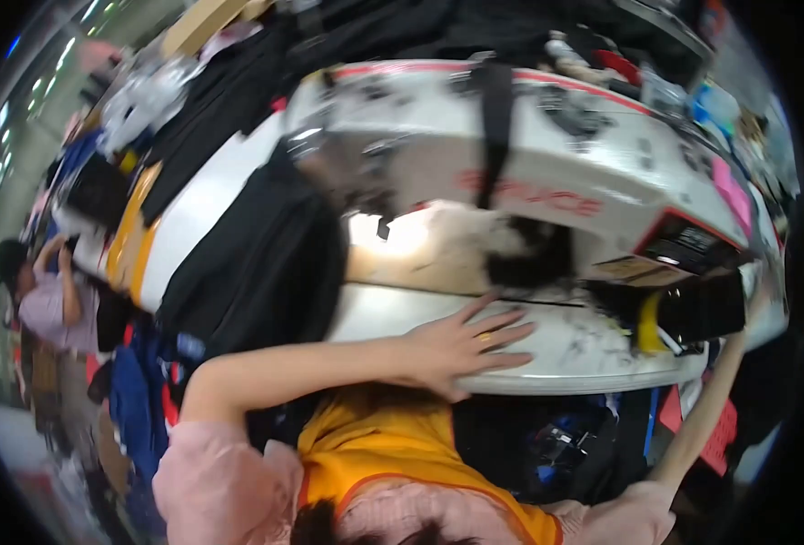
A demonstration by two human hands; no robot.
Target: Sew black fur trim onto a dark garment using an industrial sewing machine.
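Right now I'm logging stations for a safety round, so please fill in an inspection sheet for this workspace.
Surface: white table, dark scraps strewn toward its right.
Work things: white sewing machine, brightly lit beneath its arm; black fabric draped at its left.
Clutter: clear plastic bag at upper left; pink piece at the machine's right end.
Hands: left hand spread over the table; right hand blurred at far right, grip unclear.
Cables: nothing seen clearly.
Surroundings: another person at far left.
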